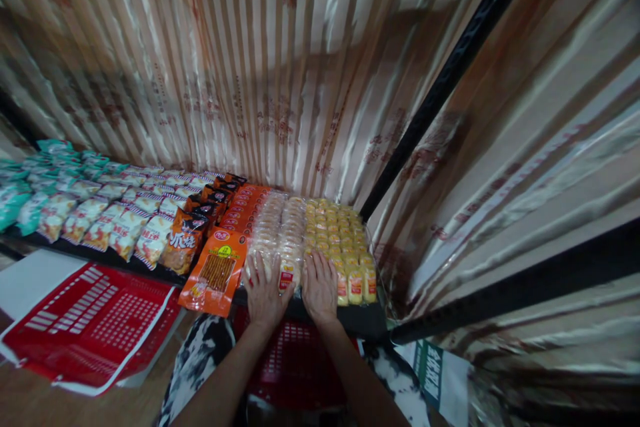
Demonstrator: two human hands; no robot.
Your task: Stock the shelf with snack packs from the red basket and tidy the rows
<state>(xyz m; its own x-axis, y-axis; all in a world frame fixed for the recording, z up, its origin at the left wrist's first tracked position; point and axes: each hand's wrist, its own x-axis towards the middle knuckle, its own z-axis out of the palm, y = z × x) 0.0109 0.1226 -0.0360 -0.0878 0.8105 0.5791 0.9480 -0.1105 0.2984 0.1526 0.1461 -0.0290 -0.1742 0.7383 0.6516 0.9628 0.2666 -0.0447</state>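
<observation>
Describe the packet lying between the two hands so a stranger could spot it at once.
On the shelf, find the pale snack rows left of the yellow ones. At their front edge, between left hand and right hand, lies the packet, showing a red label.

Both hands are covering the nearest pale snack packets (280, 233); print on the teal packets (30, 187) is blurring past reading.

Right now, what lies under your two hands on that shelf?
Rows of pale snack packets in clear wrap lie under the left hand and right hand. The packets directly beneath the palms are hidden.
</observation>
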